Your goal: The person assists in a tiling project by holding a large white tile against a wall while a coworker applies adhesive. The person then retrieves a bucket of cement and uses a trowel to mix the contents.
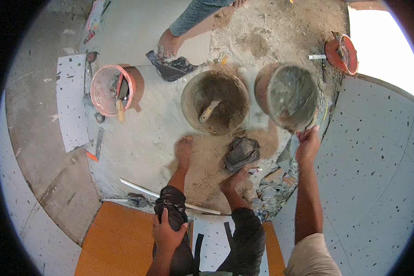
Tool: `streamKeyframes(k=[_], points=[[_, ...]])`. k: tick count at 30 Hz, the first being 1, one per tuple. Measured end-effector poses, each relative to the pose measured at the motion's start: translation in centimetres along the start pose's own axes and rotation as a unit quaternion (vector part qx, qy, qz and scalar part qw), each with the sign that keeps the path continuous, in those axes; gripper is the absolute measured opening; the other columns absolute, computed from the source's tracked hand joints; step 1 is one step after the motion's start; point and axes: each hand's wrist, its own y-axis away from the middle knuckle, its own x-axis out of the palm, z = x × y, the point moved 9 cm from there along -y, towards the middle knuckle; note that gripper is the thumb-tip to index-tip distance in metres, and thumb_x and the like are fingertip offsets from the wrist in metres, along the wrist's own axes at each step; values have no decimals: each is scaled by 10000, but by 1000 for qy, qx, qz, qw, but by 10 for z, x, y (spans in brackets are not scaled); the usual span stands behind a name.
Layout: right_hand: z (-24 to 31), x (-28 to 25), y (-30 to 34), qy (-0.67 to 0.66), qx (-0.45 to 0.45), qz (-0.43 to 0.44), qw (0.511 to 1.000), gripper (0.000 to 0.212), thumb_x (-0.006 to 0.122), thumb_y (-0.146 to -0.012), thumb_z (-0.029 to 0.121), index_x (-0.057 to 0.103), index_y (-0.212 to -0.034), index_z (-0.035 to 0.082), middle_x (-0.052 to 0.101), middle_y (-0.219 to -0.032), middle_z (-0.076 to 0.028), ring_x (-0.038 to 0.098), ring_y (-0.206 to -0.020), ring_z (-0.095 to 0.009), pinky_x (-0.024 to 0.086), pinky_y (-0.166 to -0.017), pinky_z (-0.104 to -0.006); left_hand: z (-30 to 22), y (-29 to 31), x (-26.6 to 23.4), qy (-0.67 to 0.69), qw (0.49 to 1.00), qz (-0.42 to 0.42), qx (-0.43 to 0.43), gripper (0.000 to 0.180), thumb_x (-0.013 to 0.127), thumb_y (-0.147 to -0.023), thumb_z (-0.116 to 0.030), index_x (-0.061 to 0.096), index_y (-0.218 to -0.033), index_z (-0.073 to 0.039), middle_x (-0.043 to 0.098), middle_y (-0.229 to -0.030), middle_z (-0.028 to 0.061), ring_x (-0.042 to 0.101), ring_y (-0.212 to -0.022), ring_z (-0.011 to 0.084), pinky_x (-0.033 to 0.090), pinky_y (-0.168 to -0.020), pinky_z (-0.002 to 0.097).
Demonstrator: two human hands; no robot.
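Note:
My right hand [307, 146] reaches forward and grips a small trowel [287, 155], whose grey blade hangs down and to the left just below the rim of a mortar-smeared bucket [292, 94]. My left hand [167, 233] lies flat over my left knee in dark trousers and holds nothing. Both my bare feet [184, 152] stand on the rough cement floor, the right one next to a crumpled dark bag [241, 152].
A round pan of wet mortar [215, 102] holds a wooden-handled tool. A pink bucket [106, 89] with tools stands at the left beside a white tile [71, 101]. Another person's hand [169, 44] touches a black bag [171, 68]. A white rod [170, 198] and orange tiles [117, 234] lie near me.

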Motion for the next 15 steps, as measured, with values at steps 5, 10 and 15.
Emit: streamKeyframes(k=[5,10,15], points=[[-82,-25,85,101,17,-44,994,480,402,-958,407,514,-666,43,533,-656,-72,497,-650,-168,399,-650,-314,-10,-3,-8,-16,999,29,-37,893,777,-614,-386,368,-1339,-63,393,-1256,321,425,-1156,467,398,-926,519],[-73,-40,107,-36,66,-141,987,471,409,-956,413,555,-744,19,582,-722,-85,551,-693,-181,440,-716,-307,-7,-10,-8,-20,999,34,-36,908,793,-600,-380,368,-1344,-80,362,-1301,315,422,-1166,459,398,-929,520],[-130,-143,95,265,72,-199,941,378,516,-910,361,537,-805,-1,579,-768,-95,587,-722,-207,484,-662,-350,-2,-14,-22,32,999,12,-13,923,801,-593,-362,356,-1352,-87,293,-1369,290,341,-1245,443,342,-991,498]])
